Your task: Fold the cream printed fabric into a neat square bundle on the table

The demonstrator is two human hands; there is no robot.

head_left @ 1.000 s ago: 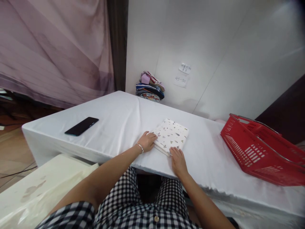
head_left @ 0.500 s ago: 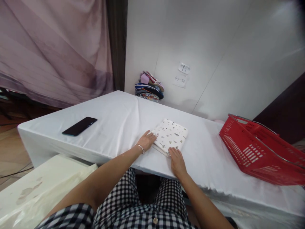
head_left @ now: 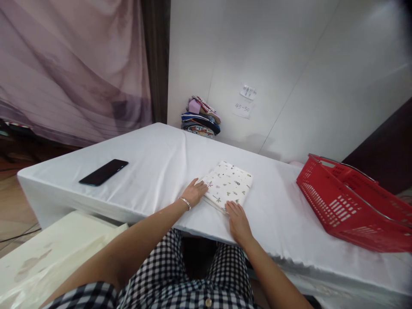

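Note:
A folded white cloth (head_left: pixel 229 181) with a small scattered print lies flat on the white-covered table (head_left: pixel 154 167) in front of me. My left hand (head_left: pixel 194 192) rests with fingers stretched out on the cloth's left edge; a bracelet circles that wrist. At the near right corner, my right hand (head_left: pixel 237 219) lays its extended fingertips on the fabric. Both hands are open and neither grips the cloth. Along the near edge, layers of the fold show between the hands.
A black phone (head_left: pixel 103 172) lies on the table's left part. At the right stands a red plastic basket (head_left: pixel 347 206) with metal handles. A stack of folded cloths (head_left: pixel 201 122) sits against the wall, near paper labels (head_left: pixel 243 107). Beside my left arm is a pale box-like surface (head_left: pixel 61 240).
The view has shifted slightly. Both hands stay in nearly the same places on the folded cloth, which looks unchanged.

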